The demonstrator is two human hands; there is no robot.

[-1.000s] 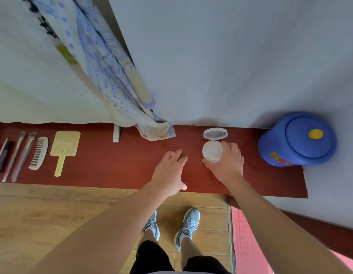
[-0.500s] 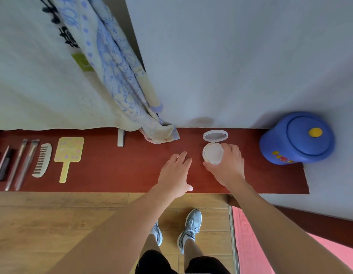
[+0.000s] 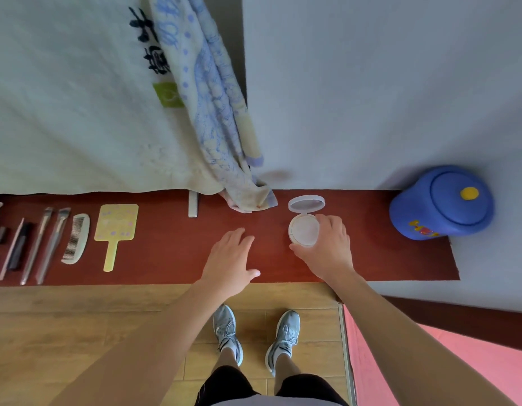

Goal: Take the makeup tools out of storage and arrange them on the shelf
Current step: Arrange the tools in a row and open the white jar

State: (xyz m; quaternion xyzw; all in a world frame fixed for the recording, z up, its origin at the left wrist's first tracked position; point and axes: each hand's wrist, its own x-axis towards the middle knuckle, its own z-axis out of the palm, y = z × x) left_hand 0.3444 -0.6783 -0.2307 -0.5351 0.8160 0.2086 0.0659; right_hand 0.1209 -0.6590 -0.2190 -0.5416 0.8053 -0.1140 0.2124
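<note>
A white round compact (image 3: 304, 229) stands on the red-brown shelf (image 3: 166, 247), its hinged lid (image 3: 306, 204) tipped up toward the wall. My right hand (image 3: 327, 250) grips the compact's base from the right and front. My left hand (image 3: 232, 259) lies flat on the shelf just left of it, fingers straight. Far left on the shelf lie a yellow hand mirror (image 3: 114, 230), a pale comb (image 3: 76, 238), two grey makeup brushes (image 3: 46, 244) and thin dark sticks (image 3: 15, 250) in a row.
A blue lidded tub (image 3: 442, 202) stands at the shelf's right end. A blue-patterned towel (image 3: 221, 127) hangs down onto the shelf beside a white towel (image 3: 78, 112). A small metal bracket (image 3: 193, 204) sits by the wall. Wooden floor and my feet lie below.
Both hands hold almost the same places on the shelf. The view has shifted slightly, showing more of the hanging towels.
</note>
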